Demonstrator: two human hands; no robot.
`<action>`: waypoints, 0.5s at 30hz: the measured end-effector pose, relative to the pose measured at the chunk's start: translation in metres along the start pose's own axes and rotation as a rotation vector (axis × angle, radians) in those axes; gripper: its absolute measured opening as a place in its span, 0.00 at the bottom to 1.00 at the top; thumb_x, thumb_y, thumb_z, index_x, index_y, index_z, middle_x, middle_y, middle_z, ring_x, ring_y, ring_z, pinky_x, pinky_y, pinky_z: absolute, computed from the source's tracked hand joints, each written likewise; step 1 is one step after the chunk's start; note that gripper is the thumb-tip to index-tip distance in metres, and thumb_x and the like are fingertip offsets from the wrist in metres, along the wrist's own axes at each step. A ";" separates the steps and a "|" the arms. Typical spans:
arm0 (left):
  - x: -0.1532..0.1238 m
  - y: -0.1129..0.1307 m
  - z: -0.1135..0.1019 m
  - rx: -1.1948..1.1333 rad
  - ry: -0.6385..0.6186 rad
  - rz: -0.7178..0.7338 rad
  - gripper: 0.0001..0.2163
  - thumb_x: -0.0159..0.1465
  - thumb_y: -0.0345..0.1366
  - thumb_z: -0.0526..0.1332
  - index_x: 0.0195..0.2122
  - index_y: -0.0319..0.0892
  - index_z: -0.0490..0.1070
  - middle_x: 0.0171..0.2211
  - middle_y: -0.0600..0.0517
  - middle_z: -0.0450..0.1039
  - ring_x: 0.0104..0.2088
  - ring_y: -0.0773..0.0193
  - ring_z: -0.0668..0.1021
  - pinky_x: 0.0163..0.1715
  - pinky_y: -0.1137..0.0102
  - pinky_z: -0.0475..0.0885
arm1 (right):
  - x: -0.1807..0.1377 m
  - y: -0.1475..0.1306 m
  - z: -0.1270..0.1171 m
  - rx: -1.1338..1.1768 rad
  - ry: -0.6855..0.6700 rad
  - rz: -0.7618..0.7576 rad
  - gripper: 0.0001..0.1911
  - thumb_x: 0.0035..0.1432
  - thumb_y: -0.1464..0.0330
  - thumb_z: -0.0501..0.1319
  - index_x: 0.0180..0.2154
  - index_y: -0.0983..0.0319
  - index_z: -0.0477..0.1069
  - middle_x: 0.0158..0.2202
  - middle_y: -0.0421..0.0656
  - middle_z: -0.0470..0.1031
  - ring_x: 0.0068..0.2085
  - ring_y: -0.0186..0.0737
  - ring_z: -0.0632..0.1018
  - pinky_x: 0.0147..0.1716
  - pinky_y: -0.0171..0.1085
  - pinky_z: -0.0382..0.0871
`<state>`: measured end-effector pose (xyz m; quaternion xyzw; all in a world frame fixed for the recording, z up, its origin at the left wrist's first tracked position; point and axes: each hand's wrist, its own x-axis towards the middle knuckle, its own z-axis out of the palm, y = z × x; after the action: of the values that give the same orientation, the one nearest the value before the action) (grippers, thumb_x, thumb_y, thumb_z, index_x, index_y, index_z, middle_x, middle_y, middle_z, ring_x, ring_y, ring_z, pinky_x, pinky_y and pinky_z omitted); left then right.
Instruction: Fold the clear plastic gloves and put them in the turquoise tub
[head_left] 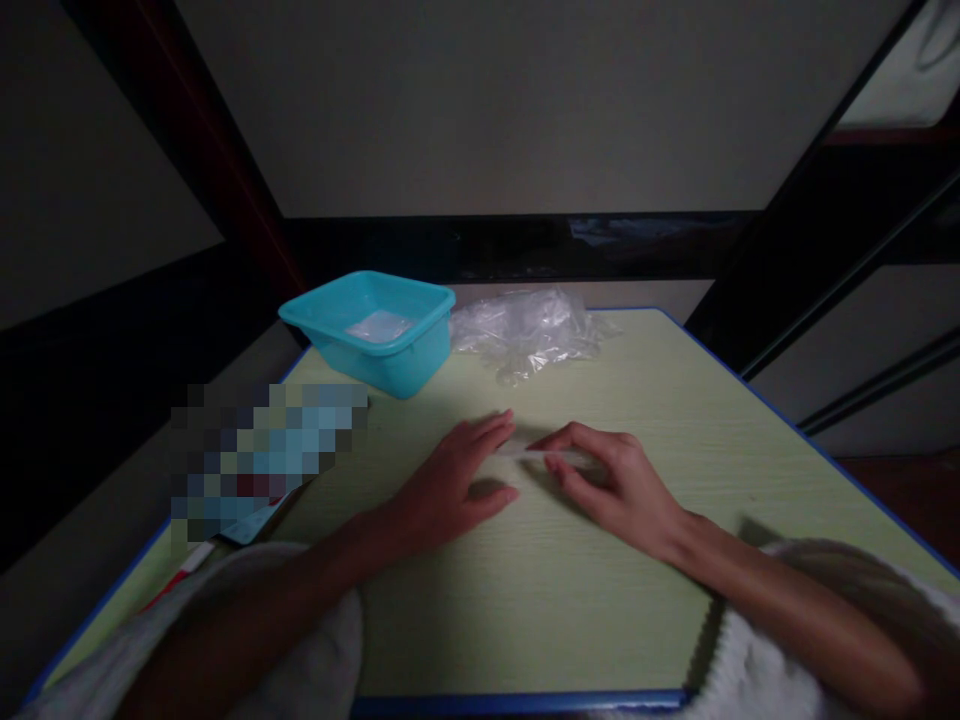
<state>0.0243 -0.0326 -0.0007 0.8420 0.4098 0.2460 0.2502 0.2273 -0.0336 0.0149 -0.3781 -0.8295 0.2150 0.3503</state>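
The left hand [459,480] lies open, fingertips touching a thin clear strip [541,453] pinched by the right hand [611,485] mid-table [540,610], with bare room around. A teal tub [375,330] stands at the far edge.

Both forearms reach in from the bottom corners, bare, sleeves pushed up near the elbows. Left hand [457,480] lies palm down, fingers stretched forward and together, thumb out to the side. Right hand [611,480] palm down, fingers curled, index and thumb pinched toward the left fingertips.
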 end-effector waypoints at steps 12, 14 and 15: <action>0.015 0.000 0.001 -0.754 0.195 -0.358 0.05 0.46 0.35 0.62 0.19 0.39 0.68 0.17 0.56 0.70 0.20 0.69 0.71 0.22 0.76 0.64 | 0.018 0.009 0.011 0.664 0.136 0.399 0.10 0.45 0.63 0.62 0.24 0.62 0.65 0.17 0.34 0.62 0.20 0.28 0.61 0.18 0.30 0.52; 0.016 -0.001 -0.001 -0.765 0.229 -0.379 0.06 0.45 0.35 0.63 0.18 0.39 0.67 0.15 0.57 0.68 0.18 0.70 0.70 0.20 0.76 0.63 | 0.022 0.008 0.013 0.709 0.213 0.409 0.09 0.43 0.63 0.62 0.24 0.62 0.66 0.16 0.33 0.61 0.19 0.28 0.60 0.18 0.30 0.52; 0.016 -0.001 -0.003 -0.770 0.249 -0.389 0.06 0.45 0.35 0.63 0.17 0.39 0.67 0.15 0.57 0.68 0.18 0.70 0.69 0.20 0.77 0.63 | 0.025 0.008 0.015 0.731 0.256 0.413 0.09 0.43 0.64 0.62 0.24 0.62 0.66 0.16 0.33 0.61 0.18 0.28 0.60 0.18 0.30 0.52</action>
<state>0.0307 -0.0180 0.0040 0.5589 0.4659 0.4283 0.5358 0.2084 -0.0106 0.0102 -0.4108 -0.5560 0.5113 0.5106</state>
